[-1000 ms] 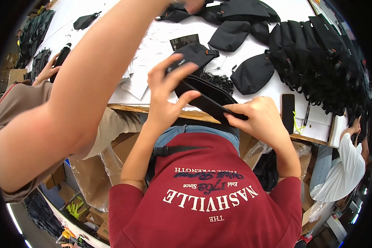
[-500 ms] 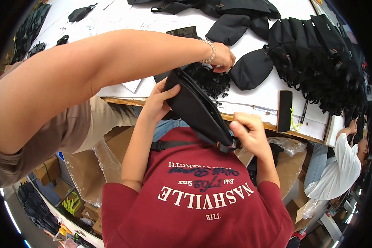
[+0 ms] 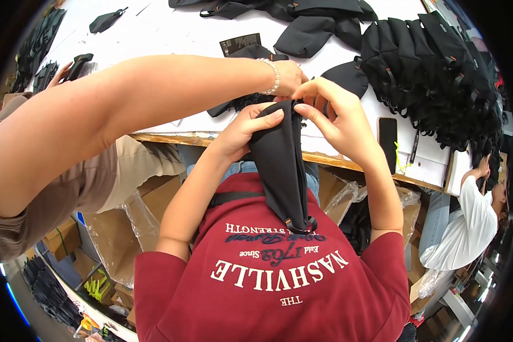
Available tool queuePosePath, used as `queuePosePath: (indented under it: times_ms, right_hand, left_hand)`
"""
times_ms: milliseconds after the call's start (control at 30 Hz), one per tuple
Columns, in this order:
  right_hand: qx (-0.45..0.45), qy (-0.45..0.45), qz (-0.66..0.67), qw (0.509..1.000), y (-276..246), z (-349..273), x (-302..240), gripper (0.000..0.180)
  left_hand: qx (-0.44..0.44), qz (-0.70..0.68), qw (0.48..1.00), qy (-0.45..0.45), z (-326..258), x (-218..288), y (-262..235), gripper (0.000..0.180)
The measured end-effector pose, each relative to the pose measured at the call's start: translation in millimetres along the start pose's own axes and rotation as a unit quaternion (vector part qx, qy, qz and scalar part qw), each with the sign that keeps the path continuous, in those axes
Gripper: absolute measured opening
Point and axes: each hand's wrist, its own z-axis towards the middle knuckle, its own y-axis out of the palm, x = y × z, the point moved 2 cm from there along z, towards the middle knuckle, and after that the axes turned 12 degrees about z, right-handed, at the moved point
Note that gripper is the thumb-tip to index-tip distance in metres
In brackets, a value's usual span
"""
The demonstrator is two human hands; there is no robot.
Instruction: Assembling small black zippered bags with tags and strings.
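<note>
Overall, the white-topped table [image 3: 77, 34] runs across your view, its wooden near edge facing you. Along its right edge lies a dense pile of black pouches [image 3: 424, 74]. The black pouch [image 3: 276, 165] in your hands hangs lengthwise at the middle of the near edge, its narrow lower end before your shirt. Your left hand [image 3: 248, 130] grips its upper left side, thumb on the front panel; your right hand [image 3: 342, 117] has thumb and index finger apparently pinched on the upper end of the seam. A co-worker's hand [image 3: 289, 77] lies just beyond; whether it touches the pouch cannot be told.

For good handling, you would do best to hold the panel taut with your left fingers, work the seam's end by the right fingertips alone, and leave the reaching arm room.

Writing, by size: pale and dark lettering crosses your dark red shirt [image 3: 279, 279]; a black card [image 3: 240, 44] toward the far edge bears fine print; a small pale mark shows on one piled pouch.
</note>
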Motion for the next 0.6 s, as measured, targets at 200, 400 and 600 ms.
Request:
queuePosePath:
  times_ms: [200,400,600]
  right_hand:
    - [0.014,-0.048,-0.063,0.997,-4,-13,-12,0.013]
    - [-0.114,-0.026,0.048,0.992,2,-37,-37,0.015]
    - [-0.146,0.008,0.123,0.982,-2,-58,-33,0.017]
  left_hand:
    - [0.055,0.005,0.998,0.012,9,7,6,0.030]
    - [0.127,-0.055,0.988,0.067,16,2,-22,0.031]
    - [0.128,-0.025,0.989,0.065,27,23,-23,0.027]
